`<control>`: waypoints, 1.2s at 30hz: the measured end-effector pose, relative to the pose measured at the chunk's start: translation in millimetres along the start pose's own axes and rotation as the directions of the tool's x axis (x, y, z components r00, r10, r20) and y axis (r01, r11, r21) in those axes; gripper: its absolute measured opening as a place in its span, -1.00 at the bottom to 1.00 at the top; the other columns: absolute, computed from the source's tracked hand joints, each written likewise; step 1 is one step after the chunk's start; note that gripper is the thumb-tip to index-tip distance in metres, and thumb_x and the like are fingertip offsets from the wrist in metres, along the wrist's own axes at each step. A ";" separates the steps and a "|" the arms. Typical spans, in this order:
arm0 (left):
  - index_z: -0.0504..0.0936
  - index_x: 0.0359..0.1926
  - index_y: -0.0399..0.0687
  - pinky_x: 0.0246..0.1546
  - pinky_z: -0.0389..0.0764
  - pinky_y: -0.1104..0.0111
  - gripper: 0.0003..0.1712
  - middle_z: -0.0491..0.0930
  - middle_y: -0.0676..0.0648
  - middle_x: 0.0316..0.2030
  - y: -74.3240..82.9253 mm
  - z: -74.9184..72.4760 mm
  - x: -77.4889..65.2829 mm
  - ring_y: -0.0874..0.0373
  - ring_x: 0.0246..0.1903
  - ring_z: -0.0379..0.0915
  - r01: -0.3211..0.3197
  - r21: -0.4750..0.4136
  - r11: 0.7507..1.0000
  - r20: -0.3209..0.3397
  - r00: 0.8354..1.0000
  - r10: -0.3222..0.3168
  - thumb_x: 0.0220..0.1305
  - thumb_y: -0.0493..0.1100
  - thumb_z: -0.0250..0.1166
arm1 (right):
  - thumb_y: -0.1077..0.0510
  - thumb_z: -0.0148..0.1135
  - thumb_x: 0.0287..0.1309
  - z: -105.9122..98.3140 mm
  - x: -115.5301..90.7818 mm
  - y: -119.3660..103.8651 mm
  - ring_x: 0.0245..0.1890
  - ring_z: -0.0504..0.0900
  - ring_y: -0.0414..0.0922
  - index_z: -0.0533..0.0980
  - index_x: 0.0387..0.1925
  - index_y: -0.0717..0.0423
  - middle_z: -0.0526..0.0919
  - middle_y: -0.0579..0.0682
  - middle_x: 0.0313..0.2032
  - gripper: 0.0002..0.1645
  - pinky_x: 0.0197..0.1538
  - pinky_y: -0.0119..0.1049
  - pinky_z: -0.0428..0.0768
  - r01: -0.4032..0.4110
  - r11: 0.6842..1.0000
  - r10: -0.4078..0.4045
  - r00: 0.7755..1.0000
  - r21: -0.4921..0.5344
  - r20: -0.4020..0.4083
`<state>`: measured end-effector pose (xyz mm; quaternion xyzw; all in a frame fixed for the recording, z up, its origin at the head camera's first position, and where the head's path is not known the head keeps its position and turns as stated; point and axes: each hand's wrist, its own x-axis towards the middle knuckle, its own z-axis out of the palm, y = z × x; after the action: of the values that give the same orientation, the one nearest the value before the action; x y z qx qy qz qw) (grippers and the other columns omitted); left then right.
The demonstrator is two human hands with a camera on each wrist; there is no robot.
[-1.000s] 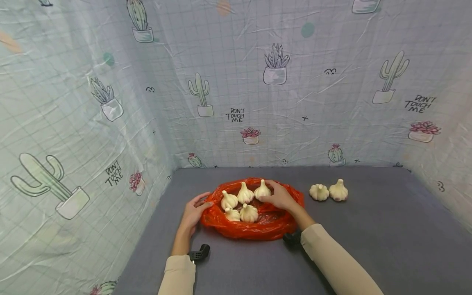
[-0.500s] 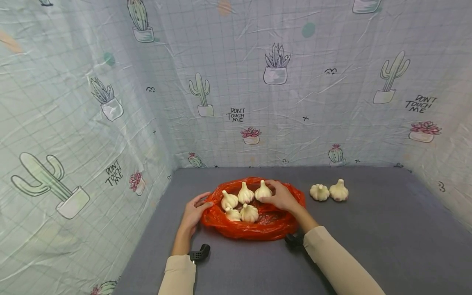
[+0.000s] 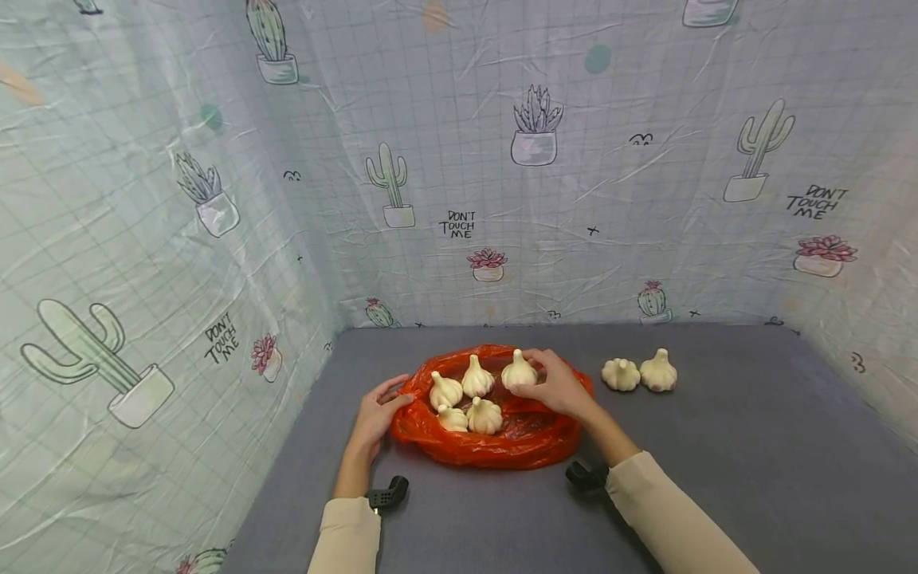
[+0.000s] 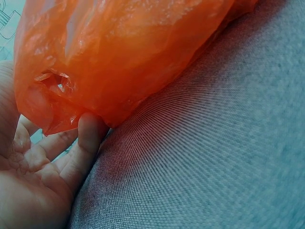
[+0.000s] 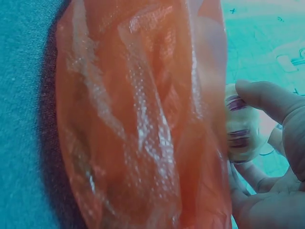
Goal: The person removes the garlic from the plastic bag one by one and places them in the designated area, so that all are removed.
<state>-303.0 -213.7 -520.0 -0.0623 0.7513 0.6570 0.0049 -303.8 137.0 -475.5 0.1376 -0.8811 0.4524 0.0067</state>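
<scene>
An orange-red plastic bag (image 3: 480, 453) lies with its mouth spread wide on the grey table. Inside it several garlic bulbs (image 3: 476, 377) stand toward the left and back. My right hand (image 3: 562, 388) pinches one garlic bulb (image 3: 519, 371) between thumb and fingers over the bag's back right. In the right wrist view that bulb (image 5: 242, 129) shows purple streaks, partly hidden behind the bag's wall. My left hand (image 3: 373, 410) holds the bag's left edge, thumb on the rim. The left wrist view shows fingers (image 4: 88, 136) against the plastic (image 4: 124, 62), near a small hole.
Two more garlic bulbs (image 3: 621, 374) sit side by side on the table, right of the bag. A cloth printed with cacti (image 3: 534, 239) hangs behind the table and along its left and right sides. Grey tabletop (image 3: 731, 446) stretches to the right.
My right hand has shifted slightly to the right with the garlic bulb in its grip, and the right forearm has moved along. The left hand stays at the bag's edge.
</scene>
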 end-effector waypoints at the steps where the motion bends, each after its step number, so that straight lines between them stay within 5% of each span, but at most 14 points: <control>1: 0.64 0.27 0.07 -0.03 0.61 0.31 -0.47 0.67 -0.17 0.09 0.1 0.0 -0.1 0.13 -0.03 0.60 -0.001 0.002 1.000 0.001 1.000 0.001 0.26 -0.17 0.42 | -0.02 0.52 0.13 -0.7 -1.3 0.1 0.15 0.57 0.31 0.44 0.37 0.11 0.50 0.26 0.13 -0.19 0.14 0.14 0.60 0.003 1.000 -0.003 1.000 0.001 -0.002; 36: 0.62 0.28 0.06 -0.02 0.62 0.30 -0.47 0.67 -0.16 0.08 -0.6 -0.6 -1.1 0.13 -0.04 0.60 0.002 0.013 1.000 0.000 1.000 -0.002 0.27 -0.16 0.41 | 0.02 0.53 0.12 -40.2 -45.1 13.4 0.03 0.60 0.19 0.46 0.31 0.23 0.47 0.30 0.14 -0.22 0.00 0.05 0.66 0.044 0.998 -0.043 0.998 0.033 -0.041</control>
<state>-301.8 -214.2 -520.4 -0.0630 0.7554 0.6522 0.0060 -268.4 187.2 -468.5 0.1478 -0.8697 0.4699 0.0318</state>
